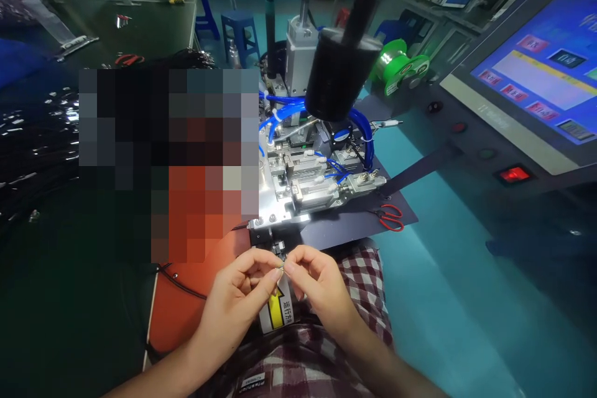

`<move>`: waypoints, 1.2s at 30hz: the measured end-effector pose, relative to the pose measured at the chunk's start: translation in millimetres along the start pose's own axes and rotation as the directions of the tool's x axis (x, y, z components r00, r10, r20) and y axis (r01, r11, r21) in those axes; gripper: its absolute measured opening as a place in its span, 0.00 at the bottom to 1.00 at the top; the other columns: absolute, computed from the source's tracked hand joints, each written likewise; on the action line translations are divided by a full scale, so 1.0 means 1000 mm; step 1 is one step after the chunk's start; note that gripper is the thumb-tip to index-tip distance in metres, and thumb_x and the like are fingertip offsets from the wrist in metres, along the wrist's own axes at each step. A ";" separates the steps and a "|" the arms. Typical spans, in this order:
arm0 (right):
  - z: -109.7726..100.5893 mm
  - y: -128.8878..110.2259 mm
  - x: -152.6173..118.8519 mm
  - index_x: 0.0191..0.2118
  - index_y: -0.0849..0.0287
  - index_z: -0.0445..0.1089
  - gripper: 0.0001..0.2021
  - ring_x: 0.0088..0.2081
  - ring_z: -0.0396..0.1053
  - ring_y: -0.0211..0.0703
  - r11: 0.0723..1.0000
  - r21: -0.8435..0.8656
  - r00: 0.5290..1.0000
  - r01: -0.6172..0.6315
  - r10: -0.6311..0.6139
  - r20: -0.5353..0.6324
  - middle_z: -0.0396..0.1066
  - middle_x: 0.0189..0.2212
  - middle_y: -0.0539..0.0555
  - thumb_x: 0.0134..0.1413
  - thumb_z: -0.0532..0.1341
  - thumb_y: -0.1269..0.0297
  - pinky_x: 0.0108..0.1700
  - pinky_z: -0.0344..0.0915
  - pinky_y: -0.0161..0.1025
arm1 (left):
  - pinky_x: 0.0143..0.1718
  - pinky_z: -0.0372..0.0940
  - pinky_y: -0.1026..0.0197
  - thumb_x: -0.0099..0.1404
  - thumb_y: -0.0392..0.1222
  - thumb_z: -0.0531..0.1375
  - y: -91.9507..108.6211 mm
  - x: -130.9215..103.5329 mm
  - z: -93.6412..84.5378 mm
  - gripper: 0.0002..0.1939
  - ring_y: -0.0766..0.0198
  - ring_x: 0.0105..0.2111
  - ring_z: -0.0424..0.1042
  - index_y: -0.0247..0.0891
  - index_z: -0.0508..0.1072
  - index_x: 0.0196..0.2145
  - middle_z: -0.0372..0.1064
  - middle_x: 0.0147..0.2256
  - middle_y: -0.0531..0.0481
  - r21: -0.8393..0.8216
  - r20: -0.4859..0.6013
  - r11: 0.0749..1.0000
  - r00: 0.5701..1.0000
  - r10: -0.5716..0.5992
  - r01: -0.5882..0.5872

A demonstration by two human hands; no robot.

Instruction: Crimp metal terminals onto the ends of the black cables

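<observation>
My left hand [240, 292] is closed in a pinch, with thumb and index fingertips together at the lower middle of the head view. Touching or nearly touching it, my right hand [319, 283] also pinches with thumb and index finger. Something tiny and pale sits between the fingertips, too small to name. Below and behind the hands shows a white label with a yellow arrow [276, 311]. Just beyond them is the near end of a metal machine [308, 193] with blue air tubes [368, 137].
Red-handled scissors [392, 217] lie on the dark plate right of the machine. A black cylinder [338, 74] hangs above it. A green spool [398, 68] stands behind, and a control screen [541, 68] is at right. Black wires [41, 143] and an orange surface [180, 317] lie left.
</observation>
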State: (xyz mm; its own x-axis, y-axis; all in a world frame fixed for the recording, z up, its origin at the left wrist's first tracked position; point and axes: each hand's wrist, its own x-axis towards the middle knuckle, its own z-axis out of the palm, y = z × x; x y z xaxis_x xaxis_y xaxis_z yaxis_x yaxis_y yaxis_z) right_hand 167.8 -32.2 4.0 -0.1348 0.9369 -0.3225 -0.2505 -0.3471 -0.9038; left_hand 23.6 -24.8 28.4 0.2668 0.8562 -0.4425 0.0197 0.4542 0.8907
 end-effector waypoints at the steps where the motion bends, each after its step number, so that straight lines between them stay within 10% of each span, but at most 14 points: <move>1: 0.000 0.000 -0.001 0.26 0.60 0.63 0.11 0.18 0.53 0.31 1.000 -0.014 1.000 0.008 -0.008 -0.003 0.57 0.16 0.43 0.51 0.62 0.60 0.21 0.51 0.31 | 0.12 0.44 0.73 0.58 0.46 0.61 0.000 0.001 -0.001 0.10 0.78 0.13 0.49 0.38 0.69 0.34 0.59 0.19 0.58 -0.024 0.021 1.000 1.000 -0.020 0.020; 7: -0.003 0.000 0.002 0.26 0.60 0.63 0.12 0.18 0.53 0.31 0.999 -0.053 1.000 0.004 -0.002 0.024 0.56 0.16 0.43 0.52 0.61 0.58 0.20 0.50 0.30 | 0.13 0.43 0.73 0.61 0.45 0.58 0.006 0.008 -0.007 0.08 0.78 0.14 0.46 0.38 0.66 0.33 0.57 0.19 0.60 -0.030 0.138 0.993 0.984 -0.112 0.118; 11: -0.011 -0.005 0.014 0.26 0.60 0.63 0.12 0.17 0.54 0.32 0.995 -0.097 1.000 0.006 -0.007 -0.010 0.57 0.15 0.44 0.51 0.61 0.58 0.20 0.50 0.31 | 0.22 0.58 0.69 0.62 0.43 0.57 0.008 0.010 -0.012 0.09 0.70 0.24 0.62 0.40 0.66 0.41 0.63 0.29 0.54 0.317 0.031 0.945 0.996 0.081 -0.087; 15: -0.020 -0.003 0.029 0.25 0.61 0.64 0.12 0.18 0.54 0.33 0.989 -0.146 1.000 -0.020 0.019 -0.011 0.58 0.15 0.44 0.50 0.61 0.58 0.20 0.50 0.31 | 0.35 0.64 0.64 0.65 0.39 0.52 0.002 0.016 -0.019 0.07 0.64 0.34 0.67 0.40 0.68 0.39 0.65 0.34 0.50 0.698 0.104 0.628 0.917 0.385 -0.343; 24: -0.023 0.002 0.042 0.24 0.61 0.64 0.12 0.18 0.54 0.33 0.984 -0.164 0.996 -0.074 0.080 0.030 0.58 0.15 0.44 0.50 0.61 0.58 0.21 0.50 0.32 | 0.30 0.66 0.61 0.67 0.32 0.47 -0.009 0.030 -0.035 0.14 0.61 0.30 0.68 0.33 0.69 0.44 0.68 0.32 0.45 0.833 0.411 0.072 0.701 0.583 -0.548; 36: -0.026 0.004 0.044 0.24 0.61 0.64 0.11 0.18 0.55 0.33 0.979 -0.175 0.993 -0.100 0.109 0.040 0.58 0.16 0.45 0.51 0.60 0.60 0.21 0.51 0.32 | 0.29 0.64 0.58 0.65 0.30 0.49 -0.010 0.032 -0.037 0.14 0.59 0.29 0.66 0.29 0.66 0.47 0.69 0.32 0.44 0.821 0.491 -0.024 0.685 0.538 -0.570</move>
State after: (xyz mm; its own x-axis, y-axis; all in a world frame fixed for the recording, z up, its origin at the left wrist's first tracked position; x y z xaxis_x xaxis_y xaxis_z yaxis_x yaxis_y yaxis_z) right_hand 185.8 8.6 -20.8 -0.1993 0.8912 -0.4075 -0.0642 -0.4268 -0.9020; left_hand -3.4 6.8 1.4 0.6667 0.7099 0.2270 0.6388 -0.7012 0.3168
